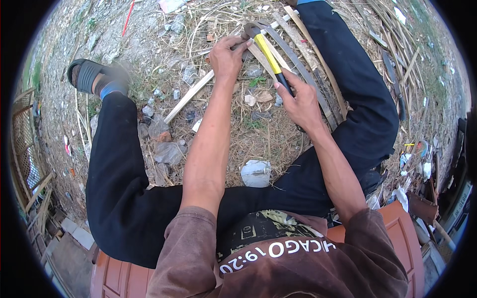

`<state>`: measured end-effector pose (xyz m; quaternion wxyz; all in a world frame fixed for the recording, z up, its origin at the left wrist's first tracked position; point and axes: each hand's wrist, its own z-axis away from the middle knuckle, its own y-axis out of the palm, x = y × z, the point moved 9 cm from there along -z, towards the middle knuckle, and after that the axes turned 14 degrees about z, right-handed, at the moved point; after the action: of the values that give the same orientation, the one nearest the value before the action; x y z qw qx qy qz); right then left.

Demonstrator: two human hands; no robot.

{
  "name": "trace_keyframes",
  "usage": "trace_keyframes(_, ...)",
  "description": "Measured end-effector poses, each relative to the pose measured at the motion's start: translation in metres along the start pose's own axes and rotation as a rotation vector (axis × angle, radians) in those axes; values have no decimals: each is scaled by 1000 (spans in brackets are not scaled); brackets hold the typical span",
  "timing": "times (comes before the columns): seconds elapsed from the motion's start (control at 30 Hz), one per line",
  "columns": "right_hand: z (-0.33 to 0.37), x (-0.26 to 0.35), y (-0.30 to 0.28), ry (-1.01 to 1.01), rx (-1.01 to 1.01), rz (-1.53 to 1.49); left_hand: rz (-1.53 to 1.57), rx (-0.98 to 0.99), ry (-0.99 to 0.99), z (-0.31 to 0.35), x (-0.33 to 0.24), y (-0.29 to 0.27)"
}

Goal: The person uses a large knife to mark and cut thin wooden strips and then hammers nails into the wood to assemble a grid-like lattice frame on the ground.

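My right hand point(299, 103) is wrapped round the black grip of a hammer point(268, 53) with a yellow and black handle. The hammer's dark metal head is up by the fingertips of my left hand point(226, 58). Those fingers are pinched together low over the wooden strips; what is between them is too small to make out. A pale wooden strip point(190, 95) runs slantwise beneath my left hand. Beyond the hammer, several thin strips lie side by side, among them a grey, curved one point(299, 69).
I sit on a reddish-brown panelled board point(405, 243), legs spread around the work spot. A long dark blade with a handle point(392, 82) lies right of my right knee. Stones, dry straw and plastic scraps point(170, 152) litter the ground. A white crumpled piece point(256, 173) lies between my thighs.
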<state>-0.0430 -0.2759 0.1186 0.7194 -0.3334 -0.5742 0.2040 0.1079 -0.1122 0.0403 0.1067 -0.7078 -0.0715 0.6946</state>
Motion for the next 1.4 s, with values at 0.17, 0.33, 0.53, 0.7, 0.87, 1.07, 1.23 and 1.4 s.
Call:
trace_keyframes(0.17,0,1,-1,3,4,20,-1,-35,43,0,-4,-1)
trace_keyframes(0.33,2,14,-14,-60,-94,-30,-17,-44,84,1,-6,-1)
trace_keyframes(0.53,-3,16,-14,-82,-103,68,-14,-48,89,0,-3,-3)
trace_keyframes(0.7,-2,27,-35,-138,-226,-25,-38,-68,121,3,-7,0)
trace_keyframes(0.87,-5,24,-19,-140,-121,89,-20,-64,121,-1,1,-4)
trace_keyframes(1.07,-2,10,-9,-78,-57,122,25,-43,77,0,-4,2)
trace_keyframes(1.23,-5,23,-26,-118,-172,-1,-61,-73,180,2,-12,1)
trace_keyframes(1.4,-2,-4,2,34,10,63,-103,-76,225,5,-14,0)
